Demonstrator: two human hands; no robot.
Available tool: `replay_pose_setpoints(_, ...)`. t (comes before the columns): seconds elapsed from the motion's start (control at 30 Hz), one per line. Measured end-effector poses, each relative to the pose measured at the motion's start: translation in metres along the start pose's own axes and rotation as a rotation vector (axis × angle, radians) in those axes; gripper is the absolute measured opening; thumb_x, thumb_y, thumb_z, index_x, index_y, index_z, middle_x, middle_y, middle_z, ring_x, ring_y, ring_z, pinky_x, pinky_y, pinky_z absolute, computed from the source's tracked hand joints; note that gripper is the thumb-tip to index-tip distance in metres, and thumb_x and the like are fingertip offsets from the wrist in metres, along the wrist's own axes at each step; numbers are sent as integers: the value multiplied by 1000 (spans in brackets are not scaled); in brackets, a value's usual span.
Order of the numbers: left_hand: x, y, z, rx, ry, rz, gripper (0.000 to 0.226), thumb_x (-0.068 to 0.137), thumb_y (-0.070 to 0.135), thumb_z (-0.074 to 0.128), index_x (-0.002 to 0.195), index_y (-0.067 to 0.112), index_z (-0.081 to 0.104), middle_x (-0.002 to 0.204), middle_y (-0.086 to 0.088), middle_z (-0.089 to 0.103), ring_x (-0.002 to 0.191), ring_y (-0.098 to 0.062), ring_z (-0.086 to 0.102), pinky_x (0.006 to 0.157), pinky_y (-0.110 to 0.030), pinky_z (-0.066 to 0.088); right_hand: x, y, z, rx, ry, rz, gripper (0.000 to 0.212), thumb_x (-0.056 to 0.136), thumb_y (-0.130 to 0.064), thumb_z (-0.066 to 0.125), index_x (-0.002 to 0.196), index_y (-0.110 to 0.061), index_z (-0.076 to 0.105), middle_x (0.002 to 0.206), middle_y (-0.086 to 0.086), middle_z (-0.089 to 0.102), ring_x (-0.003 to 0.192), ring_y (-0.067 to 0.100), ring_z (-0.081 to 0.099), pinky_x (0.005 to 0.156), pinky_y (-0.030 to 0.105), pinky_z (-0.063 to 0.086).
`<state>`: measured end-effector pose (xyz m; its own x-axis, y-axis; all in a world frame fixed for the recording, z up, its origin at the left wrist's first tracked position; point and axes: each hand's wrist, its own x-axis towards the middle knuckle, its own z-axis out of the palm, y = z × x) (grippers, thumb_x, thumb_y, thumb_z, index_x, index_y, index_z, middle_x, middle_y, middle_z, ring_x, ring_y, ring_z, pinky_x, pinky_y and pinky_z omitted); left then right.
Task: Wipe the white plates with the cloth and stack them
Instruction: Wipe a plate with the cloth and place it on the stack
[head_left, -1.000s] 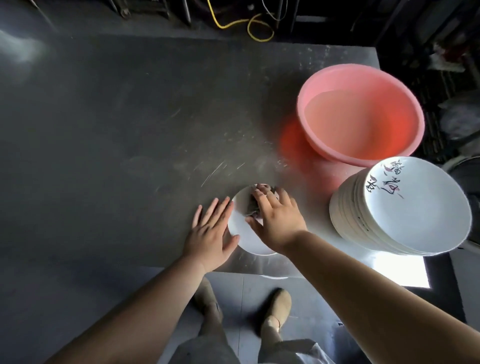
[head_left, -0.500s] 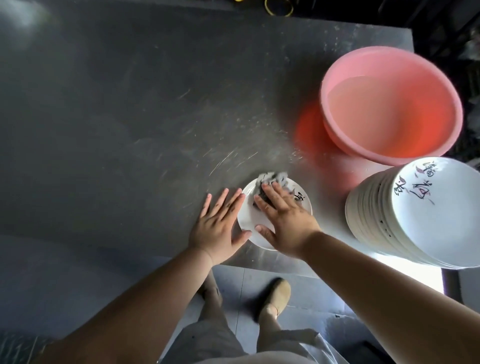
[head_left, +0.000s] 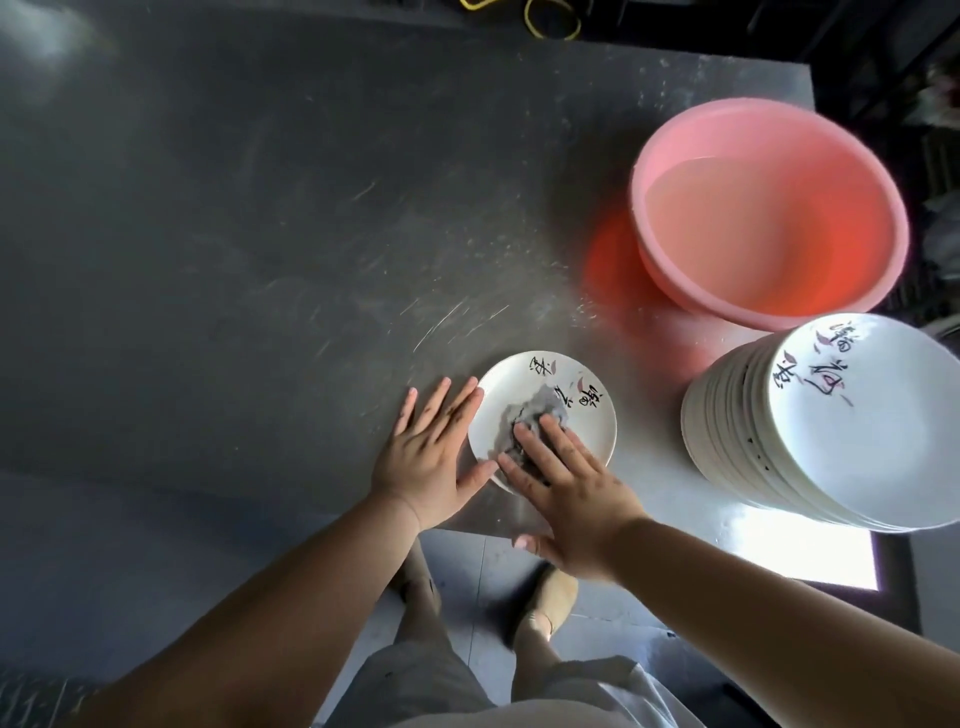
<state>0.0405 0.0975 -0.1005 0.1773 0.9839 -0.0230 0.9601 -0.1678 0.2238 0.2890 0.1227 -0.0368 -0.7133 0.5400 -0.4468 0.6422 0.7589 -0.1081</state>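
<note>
Near the lower centre, a white plate (head_left: 545, 410) lies flat on a dark table (head_left: 234, 234). The right hand (head_left: 566, 483) presses a grey cloth (head_left: 524, 421) onto it with straight fingers; the left hand (head_left: 431, 452), spread flat, steadies its rim. A stack of plates (head_left: 831, 431) at right suggests wiping is midway.

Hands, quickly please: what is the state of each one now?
Left hand: open, fingers straight, flat on the table against the plate rim.
Right hand: open, straight fingers pressing the grey cloth onto the plate.

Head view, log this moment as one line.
right hand presses grey cloth on plate | left hand steadies rim | stack right
</note>
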Motion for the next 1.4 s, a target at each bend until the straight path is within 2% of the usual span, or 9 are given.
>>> replay_pose_setpoints(0.07, 0, 0, 1, -5, 20, 7, 85, 100, 69, 34, 169, 23, 14, 176, 9, 10, 163, -21, 10, 127, -59, 18, 4, 13, -3, -32, 6, 5, 87, 93, -79, 17, 167, -32, 19, 174, 9, 4, 159, 42, -3, 128, 55, 3)
replay_pose_setpoints(0.13, 0, -1, 2, -11, 33, 12, 88, 98, 69, 40, 168, 23, 15, 176, 9, 13, 162, -23, 13, 127, -59, 18, 22, 29, -16, 22, -10, 133, 85, 92, -79, 11, 167, -38, 2, 174, 4, -18, 158, 38, -23, 128, 52, -12)
replay_pose_setpoints(0.27, 0, 0, 0, 3, 27, 1, 88, 98, 69, 40, 168, 23, 14, 176, 10, 13, 162, -22, 12, 129, -57, 16, 29, 24, -17, 55, -28, 240, 86, 93, -78, 7, 165, -36, -14, 171, 6, -30, 154, 35, -34, 126, 51, -20)
replay_pose_setpoints(0.43, 0, 0, 1, -5, 53, 8, 87, 97, 65, 45, 168, 22, 19, 175, 8, 17, 162, -23, 16, 128, -58, 17, -5, -1, 0, 19, -46, 80, 86, 94, -77, 15, 167, -33, 15, 176, 10, 3, 160, 42, -5, 129, 56, -2)
replay_pose_setpoints(0.63, 0, -2, 3, -14, 57, -11, 89, 96, 67, 44, 168, 24, 17, 175, 10, 15, 162, -22, 16, 129, -57, 17, 19, 25, -14, 80, 11, 306, 84, 94, -76, 12, 167, -38, -2, 174, 4, -19, 159, 34, -23, 127, 52, -17)
replay_pose_setpoints(0.8, -1, -4, 8, -6, 60, -7, 86, 99, 71, 32, 169, 25, 15, 176, 11, 10, 163, -21, 11, 129, -56, 15, -18, 0, 9, 41, -50, 114, 86, 93, -78, 15, 167, -36, 7, 175, 5, -10, 159, 35, -19, 128, 52, -12)
replay_pose_setpoints(0.97, -1, -3, 9, -17, 61, -29, 89, 96, 68, 43, 168, 24, 15, 176, 12, 8, 163, -21, 10, 130, -54, 13, 10, 33, -12, 91, 7, 352, 80, 99, -73, 21, 166, -40, -4, 175, -1, -19, 159, 27, -24, 128, 51, -14)
replay_pose_setpoints(1.17, 0, -4, 8, -5, 45, -30, 89, 96, 69, 40, 168, 23, 15, 176, 11, 8, 163, -22, 7, 130, -54, 11, -22, 1, 4, 56, -57, 174, 89, 91, -80, 11, 168, -35, 7, 176, 6, -8, 160, 33, -17, 127, 52, -17)
replay_pose_setpoints(1.4, 0, -1, 3, -24, 9, -52, 90, 95, 66, 43, 168, 22, 15, 176, 8, 9, 163, -22, 6, 130, -54, 12, -17, 17, -6, 102, 9, 356, 85, 98, -74, 31, 168, -31, 11, 176, 9, -3, 161, 36, -14, 130, 52, -9)
